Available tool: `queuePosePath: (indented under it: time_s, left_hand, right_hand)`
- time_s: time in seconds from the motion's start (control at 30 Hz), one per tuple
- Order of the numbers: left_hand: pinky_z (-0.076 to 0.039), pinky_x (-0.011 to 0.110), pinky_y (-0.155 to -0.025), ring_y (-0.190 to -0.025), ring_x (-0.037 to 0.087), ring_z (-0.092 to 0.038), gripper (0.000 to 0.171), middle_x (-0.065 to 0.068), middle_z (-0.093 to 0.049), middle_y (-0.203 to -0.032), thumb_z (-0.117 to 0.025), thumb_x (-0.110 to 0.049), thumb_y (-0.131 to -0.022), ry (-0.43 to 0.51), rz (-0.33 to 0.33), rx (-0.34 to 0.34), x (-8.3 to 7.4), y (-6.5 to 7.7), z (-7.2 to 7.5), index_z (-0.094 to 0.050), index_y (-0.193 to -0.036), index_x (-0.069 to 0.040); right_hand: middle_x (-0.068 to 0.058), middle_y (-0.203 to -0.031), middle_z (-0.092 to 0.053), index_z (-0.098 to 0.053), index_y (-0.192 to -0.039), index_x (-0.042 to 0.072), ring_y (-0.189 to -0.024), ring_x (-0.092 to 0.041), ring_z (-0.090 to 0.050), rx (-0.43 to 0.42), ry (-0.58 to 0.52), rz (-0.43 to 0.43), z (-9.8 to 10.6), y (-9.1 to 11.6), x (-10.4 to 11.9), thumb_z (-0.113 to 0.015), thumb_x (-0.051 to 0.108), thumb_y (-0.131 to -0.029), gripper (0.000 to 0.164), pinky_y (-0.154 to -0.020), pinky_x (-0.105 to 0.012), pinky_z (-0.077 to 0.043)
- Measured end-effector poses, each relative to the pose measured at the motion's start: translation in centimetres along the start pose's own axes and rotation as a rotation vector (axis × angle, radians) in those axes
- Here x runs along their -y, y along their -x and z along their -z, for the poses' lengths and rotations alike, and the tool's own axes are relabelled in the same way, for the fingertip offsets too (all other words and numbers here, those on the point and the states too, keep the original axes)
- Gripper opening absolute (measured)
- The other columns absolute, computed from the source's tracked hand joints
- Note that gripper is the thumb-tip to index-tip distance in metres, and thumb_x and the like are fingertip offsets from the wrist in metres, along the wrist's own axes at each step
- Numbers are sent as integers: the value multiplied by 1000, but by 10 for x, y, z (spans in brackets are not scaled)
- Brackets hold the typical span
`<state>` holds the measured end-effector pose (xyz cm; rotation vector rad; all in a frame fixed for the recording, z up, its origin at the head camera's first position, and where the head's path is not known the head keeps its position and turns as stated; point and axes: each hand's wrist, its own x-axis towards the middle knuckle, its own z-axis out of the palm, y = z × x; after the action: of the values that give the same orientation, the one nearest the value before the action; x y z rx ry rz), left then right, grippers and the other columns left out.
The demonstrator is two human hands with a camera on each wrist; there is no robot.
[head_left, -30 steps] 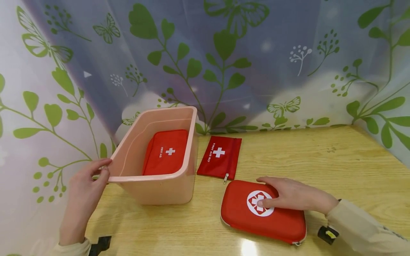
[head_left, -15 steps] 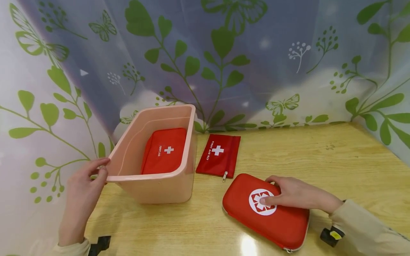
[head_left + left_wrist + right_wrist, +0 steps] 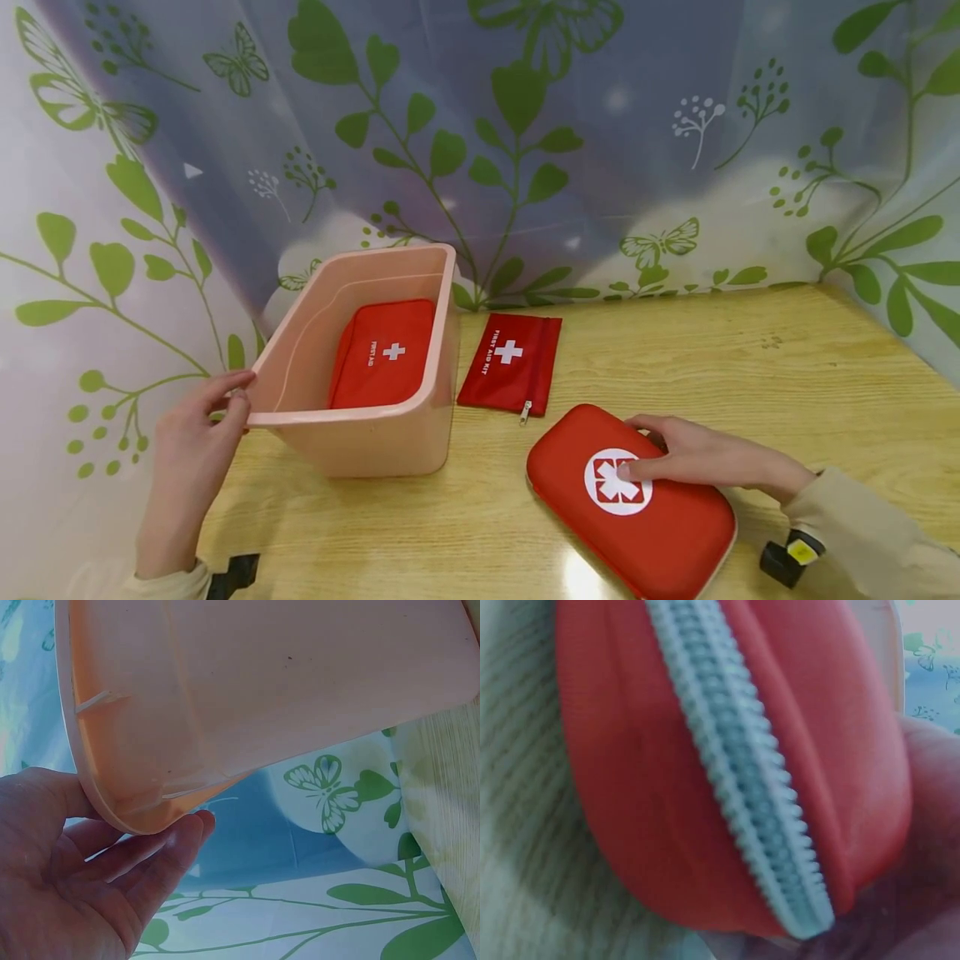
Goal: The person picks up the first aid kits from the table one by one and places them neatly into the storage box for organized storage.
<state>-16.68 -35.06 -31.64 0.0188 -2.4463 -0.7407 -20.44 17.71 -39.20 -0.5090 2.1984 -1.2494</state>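
My left hand (image 3: 197,458) pinches the near left rim corner of a pink plastic bin (image 3: 390,442); the left wrist view shows the thumb and fingers about that rim (image 3: 124,821). My right hand (image 3: 705,454) holds a red hard-shell first aid case (image 3: 675,533), its thumb on the top by the white emblem and its fingers over the far edge, their tips hidden. The case lies slanted over the table near the front. A pale zipper (image 3: 742,757) runs along its side in the right wrist view. Inside the bin rests a red first aid bag (image 3: 382,375) with a white cross.
A flat red first aid pouch (image 3: 517,367) with a metal zipper pull (image 3: 526,411) lies just right of the bin. The wooden table (image 3: 712,358) meets a patterned curtain (image 3: 615,167) at the back and left.
The red case has turned clockwise under my right hand, its near end swinging toward the front edge and slightly right. My left hand keeps its place at the bin's rim.
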Motion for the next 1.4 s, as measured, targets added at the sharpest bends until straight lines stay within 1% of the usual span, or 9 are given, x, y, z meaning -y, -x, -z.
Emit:
queuePosePath:
  time_s: [0.17,0.3,0.6,0.73,0.93,1.2,1.33,1.4]
  left_hand:
    - [-45,10,-56,-79,-16,-49,30,15,-67,-118,-52,-12,-97,7,-10,-5,0,0,0,-69,-121,-4]
    - [-45,10,-56,-79,-17,-49,30,15,-67,-117,-52,-11,-97,9,-21,-10,1,-1,0,-70,-120,-3]
    - [-46,9,-56,-80,-18,-47,30,16,-66,-120,-52,-10,-97,18,-9,-21,0,1,-1,-70,-119,-2]
    - [-45,9,-55,-76,-18,-48,30,16,-66,-118,-52,-10,-97,16,-9,-29,0,1,-2,-70,-119,-1]
    - [-45,9,-55,-75,-18,-49,30,16,-66,-119,-52,-10,-97,20,-1,-28,0,1,-2,-70,-119,-2]
    - [-46,9,-56,-79,-17,-49,30,16,-66,-119,-52,-10,-96,28,-7,-27,0,1,-2,-70,-119,-2]
    - [-45,10,-55,-75,-17,-50,30,16,-66,-118,-52,-11,-97,18,-4,-27,-1,1,-2,-70,-119,-3]
    - [-45,10,-54,-70,-16,-51,29,17,-67,-117,-53,-11,-96,11,-3,-30,-1,0,-1,-71,-118,-3]
  right_hand:
    - [-12,-108,-63,-28,-148,-5,-92,-27,-67,31,-133,-15,2,4,-4,-66,28,-93,75,-74,-40,-56]
    - [-15,-111,-61,-26,-150,-2,-94,-29,-66,38,-205,-19,5,7,-9,-63,26,-95,72,-75,-42,-56]
    - [-17,-118,-58,-21,-151,-3,-99,-30,-64,6,-288,-27,6,11,-18,-60,25,-98,72,-78,-44,-55]
    - [-18,-120,-57,-18,-152,-2,-98,-30,-65,-19,-335,-47,4,13,-18,-60,25,-98,74,-77,-45,-56]
    - [-16,-117,-58,-12,-154,-1,-97,-30,-66,-52,-393,-68,2,15,-19,-59,27,-99,78,-77,-45,-56]
    - [-16,-116,-59,-7,-155,-2,-97,-29,-66,-75,-420,-37,1,14,-19,-56,26,-100,79,-79,-43,-55]
    - [-15,-116,-60,-8,-155,-1,-95,-29,-67,-96,-426,-30,1,14,-21,-56,26,-100,78,-79,-43,-55]
    - [-15,-115,-61,-9,-155,-1,-95,-29,-67,-110,-432,-32,1,13,-22,-56,26,-100,77,-78,-44,-56]
